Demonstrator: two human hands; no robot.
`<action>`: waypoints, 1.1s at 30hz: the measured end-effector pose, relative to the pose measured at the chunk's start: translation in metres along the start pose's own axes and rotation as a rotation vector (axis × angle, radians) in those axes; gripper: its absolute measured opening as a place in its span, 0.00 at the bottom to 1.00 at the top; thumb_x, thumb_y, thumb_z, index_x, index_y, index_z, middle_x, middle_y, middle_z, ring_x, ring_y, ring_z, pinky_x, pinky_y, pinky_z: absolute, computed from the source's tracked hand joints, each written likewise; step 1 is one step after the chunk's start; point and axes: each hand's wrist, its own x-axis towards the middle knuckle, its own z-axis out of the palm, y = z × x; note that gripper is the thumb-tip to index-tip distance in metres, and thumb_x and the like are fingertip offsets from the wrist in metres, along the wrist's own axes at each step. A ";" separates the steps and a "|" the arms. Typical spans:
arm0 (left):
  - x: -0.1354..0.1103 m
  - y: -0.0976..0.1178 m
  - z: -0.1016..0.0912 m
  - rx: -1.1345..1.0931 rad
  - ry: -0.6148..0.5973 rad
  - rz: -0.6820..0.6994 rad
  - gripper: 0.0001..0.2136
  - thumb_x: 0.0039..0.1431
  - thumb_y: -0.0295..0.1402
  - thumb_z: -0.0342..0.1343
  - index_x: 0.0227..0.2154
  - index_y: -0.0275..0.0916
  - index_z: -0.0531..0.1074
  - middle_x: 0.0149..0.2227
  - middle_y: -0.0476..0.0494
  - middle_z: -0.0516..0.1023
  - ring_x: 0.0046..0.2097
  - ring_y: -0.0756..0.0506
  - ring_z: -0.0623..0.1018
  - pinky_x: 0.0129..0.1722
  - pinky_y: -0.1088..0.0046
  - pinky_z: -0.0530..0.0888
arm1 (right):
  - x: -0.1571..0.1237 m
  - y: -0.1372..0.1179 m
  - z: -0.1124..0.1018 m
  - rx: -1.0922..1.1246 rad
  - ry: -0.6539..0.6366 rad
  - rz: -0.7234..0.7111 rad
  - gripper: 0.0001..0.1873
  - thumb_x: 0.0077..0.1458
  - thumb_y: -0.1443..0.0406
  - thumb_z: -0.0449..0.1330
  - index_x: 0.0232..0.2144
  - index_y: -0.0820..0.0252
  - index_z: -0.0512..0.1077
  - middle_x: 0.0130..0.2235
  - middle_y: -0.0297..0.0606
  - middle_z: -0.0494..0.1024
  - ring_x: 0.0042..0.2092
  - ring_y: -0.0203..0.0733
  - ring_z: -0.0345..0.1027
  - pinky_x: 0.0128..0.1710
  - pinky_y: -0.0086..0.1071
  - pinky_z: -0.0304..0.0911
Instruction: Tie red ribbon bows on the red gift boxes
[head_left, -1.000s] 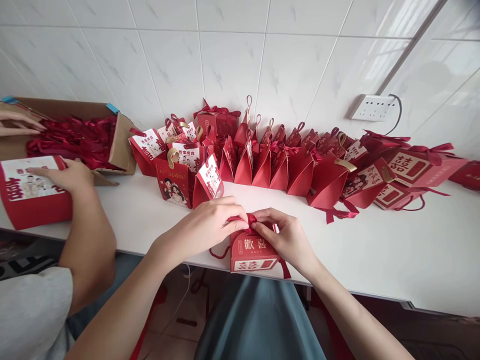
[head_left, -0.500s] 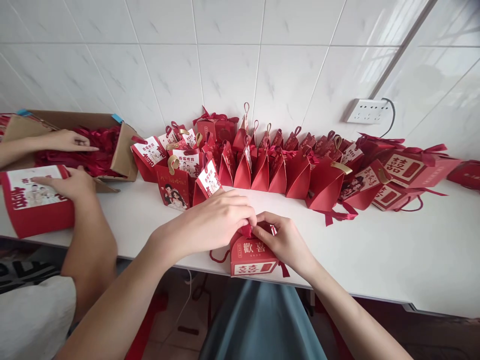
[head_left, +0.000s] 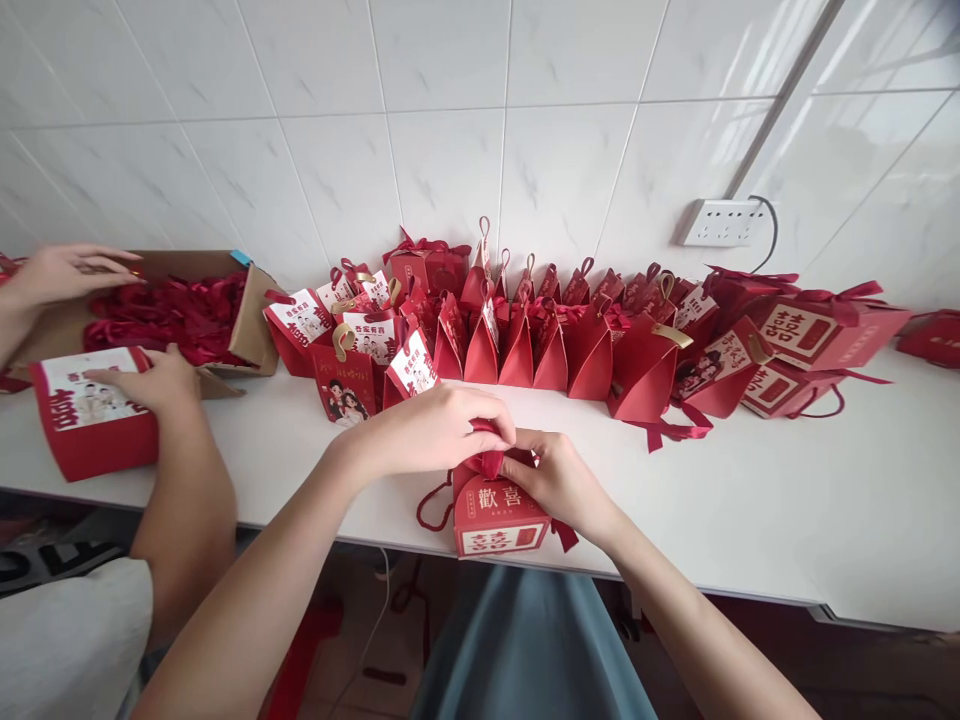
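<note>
- red gift box (head_left: 496,512), boxy with a rounded front flap, pale characters and a cream printed panel; it sits at the near edge of the worktop (head_left: 757,490), a dark red cord (head_left: 433,512) looping out at its left
- left hand (head_left: 439,428): fingers bent and closed together, pinching the glossy red ribbon (head_left: 491,463) over the box top
- right hand (head_left: 566,485): thumb and forefinger nipping the same ribbon, just beside the left fingertips
- left hand arches palm down above the lid; right hand comes in lower from the side, both forearms angled inward
</note>
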 end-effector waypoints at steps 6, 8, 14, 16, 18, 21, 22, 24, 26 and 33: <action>0.006 -0.006 0.000 -0.119 -0.022 -0.056 0.06 0.56 0.31 0.53 0.31 0.42 0.76 0.35 0.50 0.78 0.37 0.48 0.76 0.37 0.74 0.70 | -0.001 0.001 0.000 0.054 -0.020 -0.036 0.10 0.55 0.72 0.56 0.30 0.57 0.77 0.33 0.32 0.78 0.36 0.40 0.72 0.39 0.30 0.65; 0.007 -0.009 0.002 -0.101 0.037 -0.078 0.05 0.57 0.32 0.53 0.31 0.41 0.75 0.34 0.50 0.78 0.36 0.48 0.75 0.37 0.73 0.70 | -0.002 0.002 0.000 0.092 -0.011 -0.054 0.09 0.55 0.72 0.57 0.31 0.57 0.78 0.35 0.33 0.79 0.38 0.39 0.73 0.41 0.30 0.65; 0.012 -0.030 0.022 -0.316 0.192 -0.048 0.04 0.54 0.33 0.58 0.28 0.38 0.72 0.31 0.50 0.76 0.33 0.51 0.74 0.36 0.75 0.71 | -0.003 0.010 0.004 0.183 0.028 -0.091 0.06 0.56 0.66 0.60 0.32 0.55 0.78 0.37 0.34 0.79 0.39 0.39 0.73 0.43 0.31 0.65; 0.016 -0.037 0.032 -0.414 0.218 -0.021 0.06 0.53 0.34 0.59 0.27 0.37 0.72 0.30 0.49 0.75 0.33 0.50 0.74 0.35 0.75 0.71 | -0.003 0.013 0.004 0.188 0.036 -0.087 0.06 0.56 0.65 0.60 0.32 0.56 0.78 0.36 0.35 0.79 0.38 0.40 0.73 0.42 0.32 0.66; 0.019 -0.042 0.041 -0.483 0.239 -0.014 0.08 0.52 0.37 0.60 0.27 0.37 0.71 0.29 0.49 0.75 0.32 0.50 0.74 0.34 0.74 0.71 | -0.002 0.015 0.005 0.192 0.052 -0.079 0.06 0.56 0.64 0.60 0.32 0.56 0.78 0.36 0.36 0.79 0.38 0.40 0.73 0.42 0.33 0.66; 0.018 -0.045 0.051 -0.542 0.319 -0.025 0.12 0.51 0.41 0.62 0.26 0.37 0.70 0.27 0.49 0.73 0.31 0.50 0.73 0.32 0.74 0.70 | -0.002 0.016 0.006 0.208 0.107 -0.081 0.06 0.55 0.63 0.61 0.32 0.55 0.79 0.37 0.36 0.78 0.39 0.40 0.73 0.43 0.33 0.67; 0.017 -0.046 0.053 -0.546 0.351 -0.027 0.13 0.51 0.42 0.62 0.26 0.37 0.69 0.27 0.50 0.73 0.30 0.50 0.73 0.32 0.74 0.70 | -0.003 0.016 0.007 0.215 0.132 -0.083 0.06 0.55 0.62 0.61 0.32 0.54 0.79 0.37 0.36 0.78 0.39 0.40 0.73 0.43 0.33 0.67; 0.012 -0.047 0.057 -0.532 0.401 -0.023 0.13 0.51 0.43 0.61 0.25 0.37 0.69 0.26 0.50 0.72 0.30 0.50 0.72 0.31 0.75 0.69 | -0.003 0.016 0.007 0.228 0.163 -0.077 0.06 0.54 0.62 0.62 0.32 0.53 0.79 0.39 0.36 0.77 0.40 0.40 0.73 0.44 0.33 0.67; 0.008 -0.048 0.059 -0.506 0.430 -0.015 0.13 0.52 0.42 0.61 0.25 0.37 0.69 0.26 0.49 0.72 0.30 0.50 0.72 0.31 0.75 0.68 | -0.004 0.015 0.008 0.235 0.163 -0.060 0.05 0.54 0.62 0.62 0.32 0.52 0.79 0.40 0.37 0.77 0.42 0.40 0.73 0.45 0.34 0.67; 0.011 -0.050 0.065 -0.510 0.483 -0.028 0.12 0.52 0.41 0.61 0.25 0.38 0.69 0.27 0.50 0.73 0.30 0.50 0.73 0.32 0.75 0.69 | -0.007 0.013 0.010 0.095 0.259 -0.082 0.07 0.53 0.67 0.61 0.29 0.52 0.80 0.42 0.39 0.72 0.46 0.43 0.69 0.46 0.37 0.67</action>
